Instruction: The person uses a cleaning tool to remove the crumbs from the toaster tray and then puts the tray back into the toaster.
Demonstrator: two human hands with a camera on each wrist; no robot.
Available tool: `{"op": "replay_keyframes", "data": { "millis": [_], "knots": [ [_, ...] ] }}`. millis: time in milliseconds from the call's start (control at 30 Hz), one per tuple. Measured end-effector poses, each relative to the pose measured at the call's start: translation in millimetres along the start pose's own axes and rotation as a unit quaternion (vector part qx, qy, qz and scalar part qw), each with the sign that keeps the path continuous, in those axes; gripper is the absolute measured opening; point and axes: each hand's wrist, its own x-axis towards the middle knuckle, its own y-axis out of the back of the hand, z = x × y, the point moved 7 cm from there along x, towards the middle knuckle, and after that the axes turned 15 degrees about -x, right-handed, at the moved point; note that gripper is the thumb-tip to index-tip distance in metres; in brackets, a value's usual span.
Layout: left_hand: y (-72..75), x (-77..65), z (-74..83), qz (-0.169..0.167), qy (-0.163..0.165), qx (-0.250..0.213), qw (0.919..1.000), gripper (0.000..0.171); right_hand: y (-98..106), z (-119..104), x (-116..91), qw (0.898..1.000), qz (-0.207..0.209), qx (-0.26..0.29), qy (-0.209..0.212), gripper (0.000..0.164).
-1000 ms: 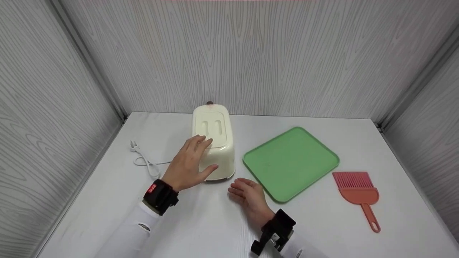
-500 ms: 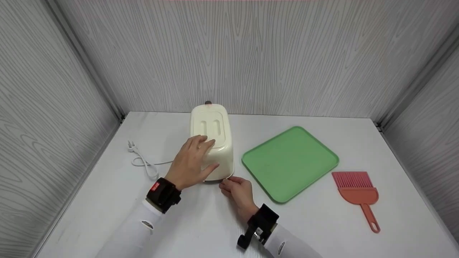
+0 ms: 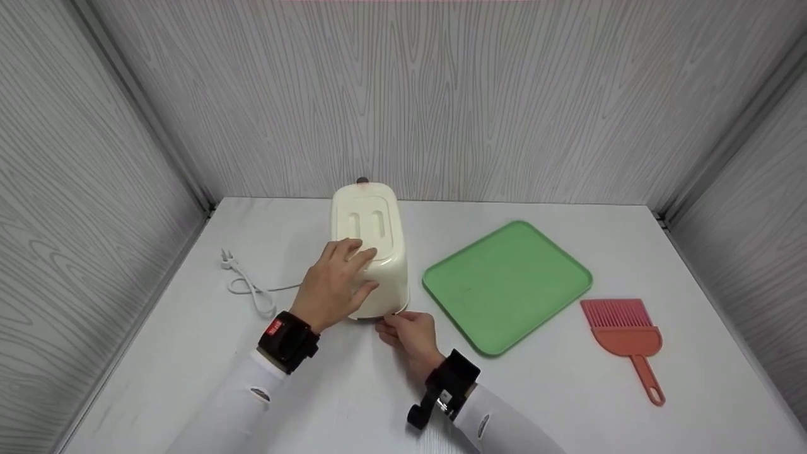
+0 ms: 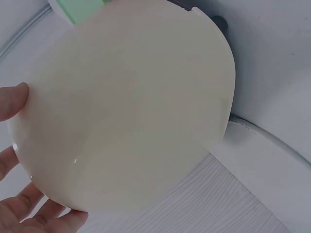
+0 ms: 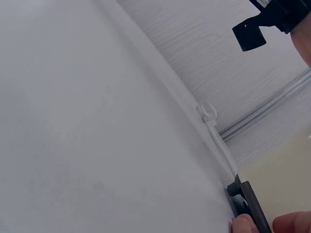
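Note:
A cream toaster (image 3: 367, 217) stands on the white table, with two long recesses in its top and a dark knob at its far end. Over its near top end rests my left hand (image 3: 331, 287), fingers spread and thumb apart; the left wrist view has the fingertips (image 4: 73, 221) along the toaster's rim. At the bottom of the near end, my right hand (image 3: 413, 337) pinches the edge of a crumb tray (image 5: 255, 208), a dark strip under the cream body. Thumb and finger sit on either side of that strip in the right wrist view. Most of the crumb tray is hidden.
Right of the toaster lies a flat green tray (image 3: 507, 287). Farther right is a red dustpan-shaped brush set (image 3: 627, 337), its handle toward me. A white cord with a plug (image 3: 228, 260) lies on the left. Grey panels (image 3: 429, 101) wall in the table.
My right hand has moved left from beside the green tray to the toaster's lower near edge and closed its fingertips there. My left hand has stayed on the toaster.

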Motion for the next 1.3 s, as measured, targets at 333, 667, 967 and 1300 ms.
{"op": "replay_keyframes", "data": {
  "millis": [333,667,967,1300],
  "knots": [
    [0.6,2.4,2.9,0.002,-0.003,0.027,0.9996,0.052,-5.8,4.1,0.3,0.999,-0.032,0.037,-0.004,0.026],
    [-0.8,3.4,5.7,0.007,-0.028,0.047,0.9985,0.051,-6.7,-2.0,-0.8,0.999,-0.029,0.012,0.007,0.015],
    [-1.6,3.7,4.7,0.006,-0.011,0.031,0.9994,0.052,-6.1,-4.7,-0.6,0.998,-0.026,-0.047,0.016,0.021],
    [-2.7,4.9,2.7,0.0,-0.006,0.042,0.9991,0.052,-7.3,-5.2,3.5,0.997,-0.028,-0.072,0.011,0.018]
  ]
}}
